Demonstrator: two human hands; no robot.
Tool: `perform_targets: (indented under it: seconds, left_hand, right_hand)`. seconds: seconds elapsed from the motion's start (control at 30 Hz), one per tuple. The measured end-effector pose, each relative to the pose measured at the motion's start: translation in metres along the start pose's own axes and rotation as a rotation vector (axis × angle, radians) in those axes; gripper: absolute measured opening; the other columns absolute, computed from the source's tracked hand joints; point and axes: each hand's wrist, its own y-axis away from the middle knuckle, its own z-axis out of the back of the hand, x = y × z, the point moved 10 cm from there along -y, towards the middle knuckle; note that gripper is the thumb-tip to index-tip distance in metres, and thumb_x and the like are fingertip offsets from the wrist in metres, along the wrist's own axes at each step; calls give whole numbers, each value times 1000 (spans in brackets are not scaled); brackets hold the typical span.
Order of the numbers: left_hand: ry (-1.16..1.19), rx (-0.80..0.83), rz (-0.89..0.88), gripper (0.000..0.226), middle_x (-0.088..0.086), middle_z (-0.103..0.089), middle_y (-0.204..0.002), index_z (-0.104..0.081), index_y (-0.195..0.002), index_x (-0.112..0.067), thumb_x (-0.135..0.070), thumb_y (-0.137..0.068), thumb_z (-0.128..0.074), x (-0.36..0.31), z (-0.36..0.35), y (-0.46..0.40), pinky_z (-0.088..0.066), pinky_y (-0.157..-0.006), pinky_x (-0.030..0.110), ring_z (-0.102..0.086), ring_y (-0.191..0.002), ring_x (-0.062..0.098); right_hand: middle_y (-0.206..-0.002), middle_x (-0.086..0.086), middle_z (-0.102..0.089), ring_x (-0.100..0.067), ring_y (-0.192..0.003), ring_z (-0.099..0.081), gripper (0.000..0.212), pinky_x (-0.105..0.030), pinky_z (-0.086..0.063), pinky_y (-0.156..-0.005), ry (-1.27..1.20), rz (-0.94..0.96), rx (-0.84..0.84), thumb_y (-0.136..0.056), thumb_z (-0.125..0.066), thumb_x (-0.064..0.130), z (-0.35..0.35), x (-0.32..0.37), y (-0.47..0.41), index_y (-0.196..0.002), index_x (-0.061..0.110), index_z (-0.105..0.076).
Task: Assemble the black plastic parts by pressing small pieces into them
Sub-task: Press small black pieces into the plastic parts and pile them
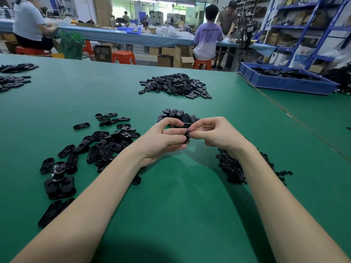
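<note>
I have both hands raised just above the green tabletop (171, 205), meeting at one black part (187, 136): my left hand (163, 141) pinches it between thumb and fingers, and my right hand (214, 134) closes its fingertips on the same part from the other side. Loose ovals (106, 147) lie left of my arms, a small heap (178, 115) just behind my hands, a bigger pile (176, 85) farther back.

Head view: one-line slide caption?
Both hands, left hand and right hand, pinch a black plastic part above the green table.
</note>
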Motion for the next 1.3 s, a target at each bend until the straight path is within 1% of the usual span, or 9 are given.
perform_targets:
  seconds: [0.13, 0.2, 0.3, 0.63, 0.73, 0.83, 1.0, 1.17, 1.3]
  left_hand:
    - [-72, -61, -57, 28, 12, -75, -105, -64, -101, -13, 10, -85, -68, -5, 5, -1, -54, -97, 30, -70, -93, 21]
    - [-48, -89, -65, 22, 15, -74, -101, -68, -100, -10, 8, -87, -68, -6, 8, -1, -56, -92, 27, -71, -91, 21]
    - [43, -116, -56, 18, 18, -75, -97, -69, -101, -6, 8, -89, -66, -6, 11, 0, -58, -77, 20, -75, -85, 20]
    - [43, -103, -76, 20, 17, -76, -99, -73, -100, -9, 6, -87, -70, -9, 8, 1, -57, -78, 19, -75, -89, 21]
    - [41, -100, -81, 20, 17, -76, -98, -74, -97, -10, 6, -86, -71, -11, 8, 2, -57, -78, 19, -75, -87, 21]
    - [13, -104, -93, 22, 17, -76, -100, -76, -92, -14, 5, -84, -73, -13, 8, 2, -58, -82, 22, -74, -89, 21]
    - [-73, -119, -109, 23, 16, -76, -103, -76, -90, -19, 2, -83, -75, -16, 9, 3, -57, -91, 26, -73, -90, 20]
    - [-131, -145, -143, 22, 12, -77, -99, -72, -96, -15, 2, -83, -75, -18, 7, 5, -57, -80, 19, -73, -84, 15]
    - [-128, -139, -146, 22, 13, -77, -98, -71, -95, -14, 4, -83, -74, -19, 6, 5, -56, -79, 19, -73, -85, 17]
  right_hand:
    - [-81, -2, -68, -7, -48, -34, 7, -13, -33, -47, -4, 1, 6, -90, -75, 10, 1, 0, 1, -89, 16, -79]
    - [-80, 0, -70, -3, -45, -39, 7, -11, -35, -46, 5, 11, -5, -91, -76, 11, 1, 2, 2, -90, 17, -79]
    - [-65, 8, -66, 0, -42, -40, 5, -10, -34, -44, -6, 19, -65, -90, -77, 12, 6, 3, 1, -92, 16, -80]
    - [-54, 13, -55, -3, -42, -40, 4, -11, -31, -42, 11, -69, -161, -80, -85, 28, 12, -7, -4, -81, 25, -82]
    - [-60, 12, -60, -3, -46, -42, 8, -16, -30, -46, -29, -107, -158, -78, -86, 33, 11, -12, -5, -84, 30, -83]
    - [-71, 8, -65, -3, -45, -42, 13, -18, -28, -44, -93, -136, -132, -77, -87, 32, 7, -16, -5, -88, 27, -83]
    - [-73, 9, -67, -3, -45, -43, 14, -18, -27, -42, -126, -170, -147, -77, -87, 29, 5, -19, -5, -89, 26, -84]
    - [-70, 3, -60, -8, -47, -33, 8, -20, -20, -44, -175, -222, -162, -77, -87, 22, 4, -25, -4, -84, 23, -83]
    - [-71, 5, -67, -7, -45, -38, 16, -19, -22, -41, -202, -240, -147, -76, -89, 23, 3, -29, -3, -87, 22, -79]
